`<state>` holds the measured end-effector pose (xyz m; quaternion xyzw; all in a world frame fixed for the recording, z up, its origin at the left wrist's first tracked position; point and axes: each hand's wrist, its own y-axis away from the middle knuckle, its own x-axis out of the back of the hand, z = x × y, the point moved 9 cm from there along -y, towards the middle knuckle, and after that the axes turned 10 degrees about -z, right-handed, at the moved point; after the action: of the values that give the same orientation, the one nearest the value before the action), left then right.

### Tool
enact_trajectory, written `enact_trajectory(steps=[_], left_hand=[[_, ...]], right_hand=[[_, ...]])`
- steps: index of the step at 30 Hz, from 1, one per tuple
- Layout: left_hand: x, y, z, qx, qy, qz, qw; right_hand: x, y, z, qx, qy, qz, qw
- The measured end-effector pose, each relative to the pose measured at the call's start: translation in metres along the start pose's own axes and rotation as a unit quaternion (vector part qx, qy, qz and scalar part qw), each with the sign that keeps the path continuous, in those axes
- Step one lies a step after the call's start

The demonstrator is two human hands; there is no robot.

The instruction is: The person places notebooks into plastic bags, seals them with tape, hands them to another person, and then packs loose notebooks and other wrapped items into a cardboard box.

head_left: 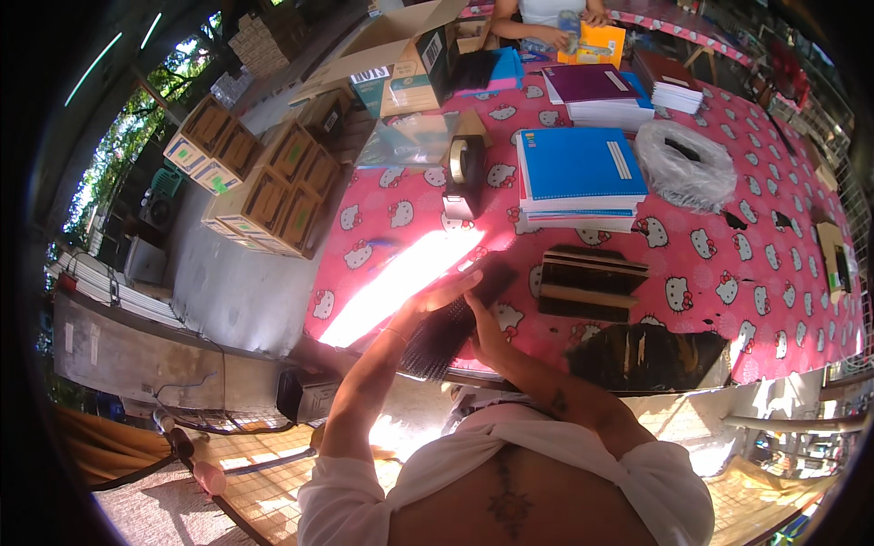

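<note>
A bundle of black binding coils [440, 342], ribbed along its length, is held in front of me over the near edge of the table. My left hand [439, 297] wraps round its upper left side. My right hand [482, 324] grips it from the right, fingers partly hidden by the bundle. The bundle slants from the upper right down toward me. Just beyond my hands a tape dispenser [464, 177] stands on the table. To the right lies a block of dark boards [592, 284], with stacked blue-covered notebooks [583, 168] behind it.
The pink patterned tablecloth [678, 291] has a dark torn patch [646, 357] near me. A plastic-wrapped roll [685, 164], purple notebooks [592, 84] and an open carton [401, 77] stand farther back. Across the table a person handles a yellow-orange notebook [596, 44]. Cardboard boxes [273, 187] are stacked at left.
</note>
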<state>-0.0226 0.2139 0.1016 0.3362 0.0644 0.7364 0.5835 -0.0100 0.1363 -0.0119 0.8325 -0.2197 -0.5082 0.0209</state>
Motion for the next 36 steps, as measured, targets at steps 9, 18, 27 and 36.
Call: enact_trajectory(steps=[9,18,27,36], left_hand=[[0.004,0.046,0.023,-0.109,0.092,0.144,0.979],[0.013,0.074,0.063,-0.285,0.139,0.105,0.943],[0.018,0.075,0.058,-0.3,0.148,0.099,0.937],[0.056,-0.024,0.02,-0.014,-0.177,0.109,0.978]], right_hand=[[-0.072,0.046,-0.063,0.093,0.07,-0.116,0.986],[-0.119,0.069,-0.097,0.233,0.224,-0.128,0.938],[-0.133,0.078,-0.102,0.24,0.228,-0.13,0.935],[0.011,-0.07,-0.019,0.115,0.142,0.024,0.983]])
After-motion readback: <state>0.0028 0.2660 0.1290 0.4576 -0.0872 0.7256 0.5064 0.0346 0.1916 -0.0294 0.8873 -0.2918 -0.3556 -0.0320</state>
